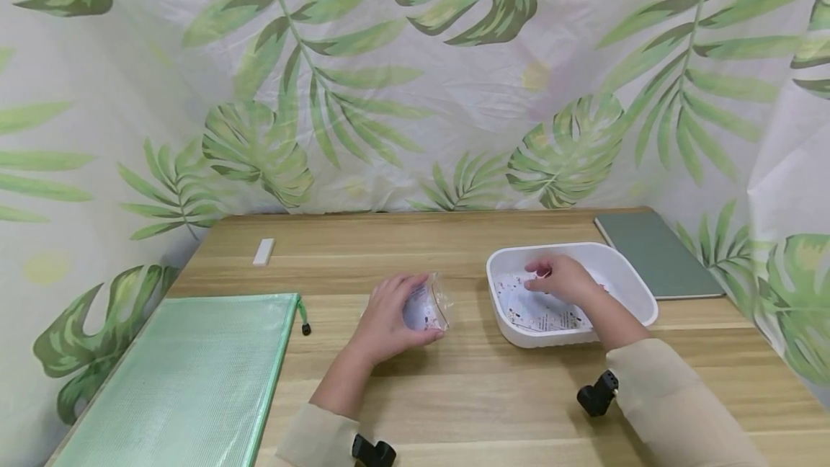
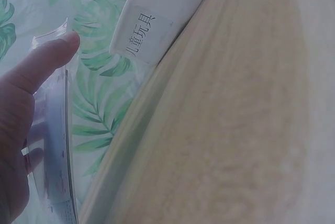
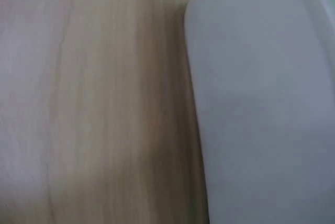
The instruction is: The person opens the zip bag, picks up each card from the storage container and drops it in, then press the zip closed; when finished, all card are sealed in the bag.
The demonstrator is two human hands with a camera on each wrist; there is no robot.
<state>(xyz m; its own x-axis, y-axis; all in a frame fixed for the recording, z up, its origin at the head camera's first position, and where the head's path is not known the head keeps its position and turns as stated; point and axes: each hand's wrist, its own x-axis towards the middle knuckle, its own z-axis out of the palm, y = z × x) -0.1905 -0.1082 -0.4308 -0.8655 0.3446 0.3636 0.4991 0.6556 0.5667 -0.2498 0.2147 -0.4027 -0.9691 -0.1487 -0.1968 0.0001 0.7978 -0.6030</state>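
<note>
My left hand [image 1: 387,318] grips a clear plastic packet [image 1: 436,308] between thumb and fingers, just above the table. Pale printed paper or card shows inside it; in the left wrist view the packet [image 2: 57,150] stands nearly on edge. To the right sits a white plastic basin [image 1: 638,294] with printed paper pieces [image 1: 541,312] on its bottom. My right hand [image 1: 563,279] reaches over its near wall, fingers bent and thumb apart from them, above those pieces. No held object can be made out there. In the right wrist view only the basin's outer wall [image 3: 256,109] shows.
A green mesh zip pouch [image 1: 175,373] lies at the left, its dark-tipped zip pull [image 1: 305,319] pointing inward. Behind it is a small white block [image 1: 263,251]. A grey-green notebook [image 1: 661,254] lies behind and right of the basin. Leaf-printed cloth [image 1: 415,92] hangs beyond the table.
</note>
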